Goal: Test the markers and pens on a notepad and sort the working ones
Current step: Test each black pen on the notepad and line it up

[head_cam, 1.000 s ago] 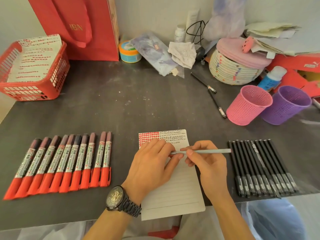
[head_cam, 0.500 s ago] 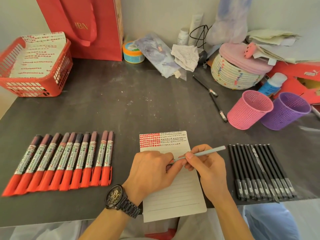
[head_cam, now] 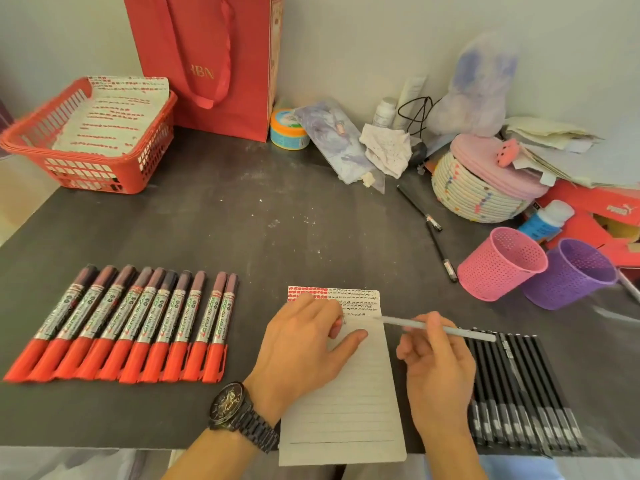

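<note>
Pen in hand: my right hand [head_cam: 436, 375] holds the slim pale grey-blue pen [head_cam: 440, 329], thumb and fingers clamped near mid-barrel. Its tip points left and hovers at the right edge of the white lined notepad [head_cam: 346, 403], level with the last row of black scribbles.
Left hand: my left hand [head_cam: 304, 344] lies on the upper part of the notepad, thumb stretched across the paper and fingers bent down onto it. I cannot tell whether they are curled on the pen's cap or only pressing the page.
What changed: a second ago both hands met at the pen's left end, with the barrel level. Now they have parted, the left hand has dropped to the paper, and the barrel is angled tip-first toward the page.
Meaning for the task: I take it the cap is off and the notepad is being steadied, so this pen's test stroke comes next. I see no fresh mark from it yet.
Rows on the bench: the row of red-capped markers [head_cam: 117, 327] lies left of the notepad on the dark grey bench [head_cam: 242, 237]. The row of black pens [head_cam: 519, 386] lies to its right.
Sorting spots: a pink perforated plastic cup [head_cam: 502, 271] and a purple perforated plastic cup [head_cam: 571, 271] stand beyond the black pens. Two loose black pens [head_cam: 441, 252] lie just left of the pink one.
</note>
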